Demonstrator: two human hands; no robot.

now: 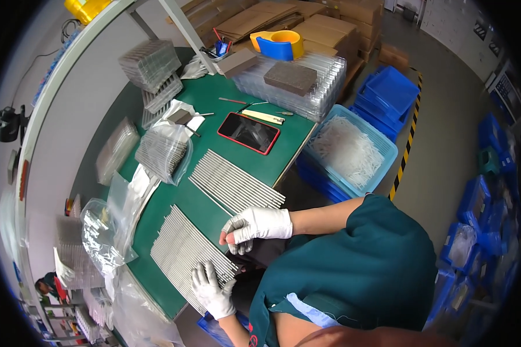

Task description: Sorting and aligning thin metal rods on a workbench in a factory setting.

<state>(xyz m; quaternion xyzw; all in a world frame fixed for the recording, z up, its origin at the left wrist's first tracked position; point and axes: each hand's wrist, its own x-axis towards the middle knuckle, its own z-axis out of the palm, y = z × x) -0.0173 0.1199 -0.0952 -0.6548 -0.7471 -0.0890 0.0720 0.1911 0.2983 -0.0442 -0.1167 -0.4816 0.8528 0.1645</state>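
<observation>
Silver rods (185,243) under left hand (212,291), grip spread on the batch. Right hand (253,226) curled alongside; can't tell if pinching anything. Second rod batch (231,182) beyond, then phone (249,133), all on green tabletop (211,95).

The green tabletop (208,89) carries two batches of thin rods (185,246) and a phone (249,133) (red-edged).

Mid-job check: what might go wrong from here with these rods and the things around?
The rods under the left hand look loose; a sideways push might scatter them. The other row of rods seems to reach the table's edge, so the right hand might knock some off. The dark brown block atop the clear trays could slide if bumped.
</observation>
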